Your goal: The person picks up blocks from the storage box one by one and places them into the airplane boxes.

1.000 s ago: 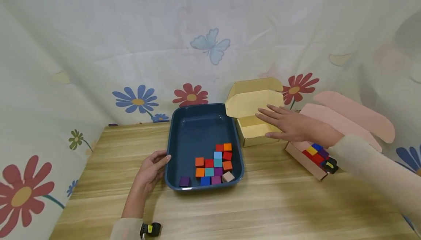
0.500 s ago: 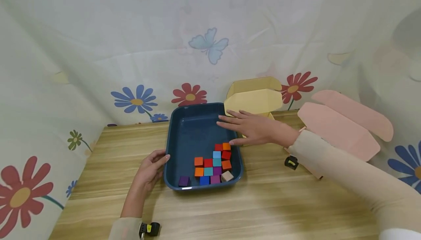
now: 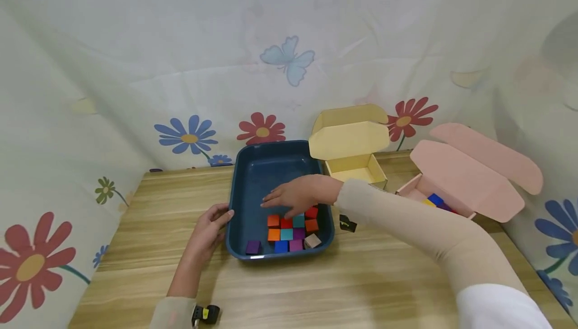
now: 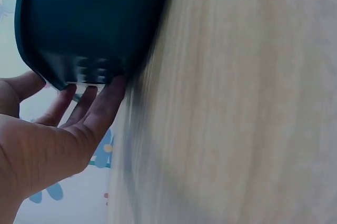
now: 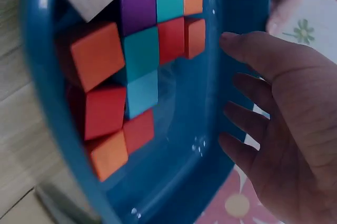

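Note:
A dark blue tray point(image 3: 262, 181) holds several coloured cubes gathered toward its near right part. My left hand point(image 3: 205, 233) grips the tray's left side, thumb at the rim and fingers against the outer wall, as the left wrist view shows. Over the cubes hovers my right hand point(image 3: 300, 193), fingers spread and holding nothing. An orange cube point(image 3: 273, 220) and a red cube point(image 3: 286, 222) lie just below its fingertips. In the right wrist view a light blue cube point(image 5: 142, 93) shows beside teal and red ones. A purple cube point(image 3: 253, 247) sits apart near the tray's front left corner.
A yellow cardboard box point(image 3: 348, 141) stands with its lid up, right behind the tray. Farther right a pink cardboard box point(image 3: 467, 181), also with raised lid, contains several cubes point(image 3: 435, 199), partly hidden by the right sleeve. A patterned cloth point(image 3: 203, 58) hangs behind the wooden table point(image 3: 343, 289).
My right hand has moved left from above the yellow box, across the tray's right rim, to above the cubes. The left hand keeps its grip on the tray.

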The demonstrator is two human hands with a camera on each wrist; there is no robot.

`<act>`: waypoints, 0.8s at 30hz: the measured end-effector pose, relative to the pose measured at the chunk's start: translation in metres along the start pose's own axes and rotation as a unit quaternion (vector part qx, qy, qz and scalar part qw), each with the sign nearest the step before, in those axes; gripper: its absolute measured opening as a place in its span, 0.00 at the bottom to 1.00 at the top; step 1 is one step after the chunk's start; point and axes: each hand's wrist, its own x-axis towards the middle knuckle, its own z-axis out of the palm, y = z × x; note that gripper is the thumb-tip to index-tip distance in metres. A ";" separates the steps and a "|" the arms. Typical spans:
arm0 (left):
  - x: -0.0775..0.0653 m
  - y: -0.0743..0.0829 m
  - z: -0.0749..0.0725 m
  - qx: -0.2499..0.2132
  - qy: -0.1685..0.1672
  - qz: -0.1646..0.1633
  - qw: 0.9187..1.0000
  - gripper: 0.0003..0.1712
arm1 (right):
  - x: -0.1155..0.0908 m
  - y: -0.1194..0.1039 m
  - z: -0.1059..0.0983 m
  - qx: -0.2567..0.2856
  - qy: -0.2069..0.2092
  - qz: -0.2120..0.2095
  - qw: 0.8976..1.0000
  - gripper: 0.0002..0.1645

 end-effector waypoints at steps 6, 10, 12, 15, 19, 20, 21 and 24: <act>-0.002 -0.005 -0.005 -0.050 -0.032 0.011 0.998 0.26 | 0.020 -0.010 -0.005 -0.025 -0.015 -0.009 1.000 0.38; -0.002 -0.005 -0.009 -0.055 -0.047 0.016 0.997 0.29 | 0.030 -0.012 -0.008 -0.020 -0.032 -0.009 0.999 0.34; -0.002 -0.004 -0.010 -0.050 -0.044 0.015 0.998 0.29 | 0.036 -0.013 -0.009 -0.013 -0.036 -0.014 0.999 0.32; -0.001 -0.002 -0.010 -0.042 -0.036 0.011 0.998 0.30 | 0.043 -0.013 -0.010 -0.003 -0.042 -0.022 0.999 0.30; 0.000 -0.001 -0.008 -0.035 -0.032 0.010 0.999 0.30 | 0.048 -0.013 -0.007 0.029 -0.050 -0.020 0.998 0.26; -0.001 -0.001 -0.007 -0.031 -0.028 0.011 0.999 0.30 | 0.048 -0.013 -0.006 0.038 -0.052 -0.020 0.998 0.25; -0.001 -0.001 -0.006 -0.026 -0.025 0.011 0.999 0.30 | 0.048 -0.013 -0.005 0.049 -0.053 -0.021 0.997 0.23; -0.003 -0.002 -0.002 -0.018 -0.016 0.017 1.000 0.29 | 0.048 -0.014 -0.003 0.067 -0.056 -0.028 0.996 0.21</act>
